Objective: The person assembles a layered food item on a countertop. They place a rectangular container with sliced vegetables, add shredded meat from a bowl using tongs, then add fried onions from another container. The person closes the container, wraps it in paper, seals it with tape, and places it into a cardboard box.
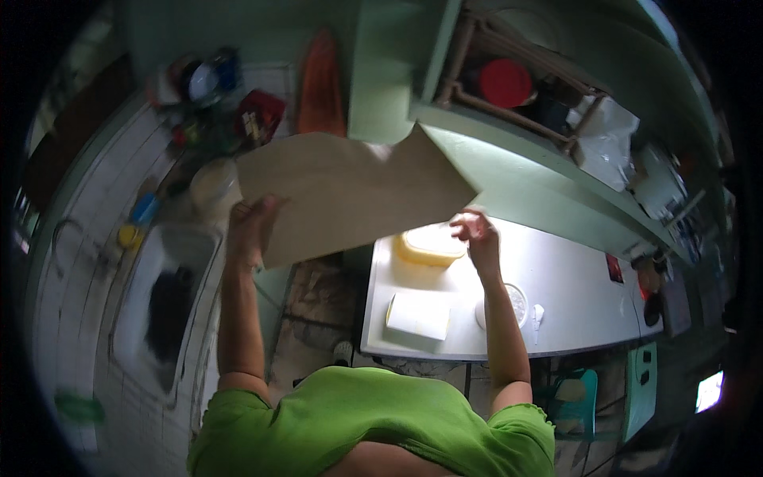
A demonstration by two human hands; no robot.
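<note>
A large sheet of brown paper (342, 195) is stretched out in front of me, above the gap between sink counter and table. My left hand (253, 229) is closed on its near left part, with the thumb lying over the paper. At the sheet's right edge, my right hand (477, 229) has its fingers curled and pinched, slightly blurred. The far edge of the sheet bends and folds up near its right corner. Below my right hand stands a yellow tub (429, 248) with a pale top on the white table.
On the white table (572, 278) are a white box (419, 316), a round white container (517, 304) and a small white utensil (538, 314). A sink (171, 310) is at left in the tiled counter. A teal chair (588, 401) stands at right; a rack (524, 83) hangs above.
</note>
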